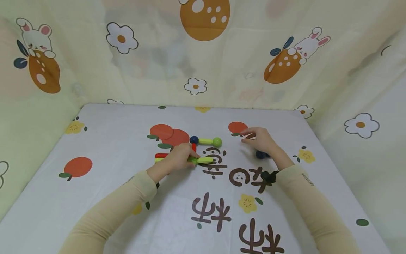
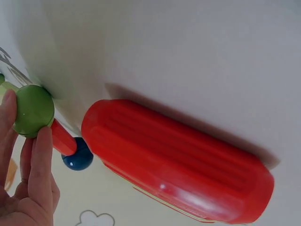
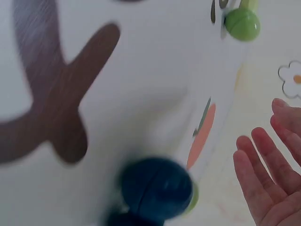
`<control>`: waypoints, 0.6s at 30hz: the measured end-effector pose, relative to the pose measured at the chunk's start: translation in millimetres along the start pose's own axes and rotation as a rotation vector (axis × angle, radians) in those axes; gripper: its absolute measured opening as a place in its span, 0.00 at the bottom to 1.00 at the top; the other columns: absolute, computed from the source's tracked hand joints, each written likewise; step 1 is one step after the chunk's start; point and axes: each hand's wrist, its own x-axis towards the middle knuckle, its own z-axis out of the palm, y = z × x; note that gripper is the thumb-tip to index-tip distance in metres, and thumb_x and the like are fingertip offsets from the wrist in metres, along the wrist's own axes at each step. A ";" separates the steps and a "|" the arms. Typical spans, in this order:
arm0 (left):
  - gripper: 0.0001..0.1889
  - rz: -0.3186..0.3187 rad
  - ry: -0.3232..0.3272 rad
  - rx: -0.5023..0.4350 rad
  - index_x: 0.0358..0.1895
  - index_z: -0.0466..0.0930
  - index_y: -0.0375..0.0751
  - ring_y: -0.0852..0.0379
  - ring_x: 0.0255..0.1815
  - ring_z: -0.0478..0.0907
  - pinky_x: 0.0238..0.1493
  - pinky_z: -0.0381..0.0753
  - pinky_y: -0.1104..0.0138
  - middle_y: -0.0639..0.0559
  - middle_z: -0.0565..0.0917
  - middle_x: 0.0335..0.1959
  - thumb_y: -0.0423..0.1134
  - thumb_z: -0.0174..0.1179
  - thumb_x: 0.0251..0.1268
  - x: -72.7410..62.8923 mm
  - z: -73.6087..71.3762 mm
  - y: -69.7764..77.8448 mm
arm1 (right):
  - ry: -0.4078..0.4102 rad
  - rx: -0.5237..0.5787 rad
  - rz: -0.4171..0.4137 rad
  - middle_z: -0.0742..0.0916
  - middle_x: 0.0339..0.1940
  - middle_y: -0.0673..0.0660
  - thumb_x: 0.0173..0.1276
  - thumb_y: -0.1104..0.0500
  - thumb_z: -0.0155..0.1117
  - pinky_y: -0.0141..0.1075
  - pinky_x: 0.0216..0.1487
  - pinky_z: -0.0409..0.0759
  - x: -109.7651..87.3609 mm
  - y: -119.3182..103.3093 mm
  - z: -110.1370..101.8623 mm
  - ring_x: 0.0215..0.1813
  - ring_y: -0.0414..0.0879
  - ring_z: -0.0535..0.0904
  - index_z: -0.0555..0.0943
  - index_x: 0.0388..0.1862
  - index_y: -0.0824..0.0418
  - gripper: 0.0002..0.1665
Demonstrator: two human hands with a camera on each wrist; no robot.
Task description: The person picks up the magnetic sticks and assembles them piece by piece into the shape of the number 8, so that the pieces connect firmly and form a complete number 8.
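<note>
My left hand (image 1: 181,157) pinches a green ball (image 2: 33,110) between thumb and fingers. A red rod (image 2: 63,139) runs from that ball to a dark blue ball (image 2: 77,154). In the head view, a yellow-green rod (image 1: 205,160) points right from the held ball. Another yellow-green rod (image 1: 205,141) joins the blue ball to a second green ball (image 1: 217,142) at the far side. My right hand (image 1: 260,139) hovers over the table to the right, fingers spread and holding nothing. Below it lies a dark blue ball (image 3: 157,188), with a dark shape blurred beside it.
Left of my left hand lie a loose red rod (image 1: 161,155) and, alongside it, a yellow-green rod (image 1: 158,160), partly hidden by the hand. A white printed cloth (image 1: 108,197) covers the table. Patterned curtains (image 1: 152,67) hang at the back and sides.
</note>
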 end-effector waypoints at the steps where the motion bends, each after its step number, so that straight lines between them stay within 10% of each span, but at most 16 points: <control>1: 0.17 0.001 -0.001 0.002 0.44 0.84 0.44 0.58 0.32 0.65 0.28 0.65 0.71 0.53 0.72 0.27 0.35 0.70 0.46 0.0 -0.2 0.4 | 0.002 -0.005 0.008 0.81 0.48 0.67 0.60 0.63 0.63 0.49 0.47 0.75 -1.5 2.2 -2.5 0.47 0.60 0.78 0.78 0.49 0.69 0.18; 18: 0.16 0.003 -0.046 0.028 0.44 0.85 0.48 0.58 0.33 0.65 0.29 0.64 0.70 0.54 0.72 0.27 0.36 0.70 0.47 1.8 -4.9 2.4 | -0.112 -0.124 0.180 0.80 0.48 0.68 0.59 0.61 0.64 0.50 0.49 0.73 -10.9 43.1 -24.6 0.50 0.62 0.74 0.77 0.49 0.72 0.21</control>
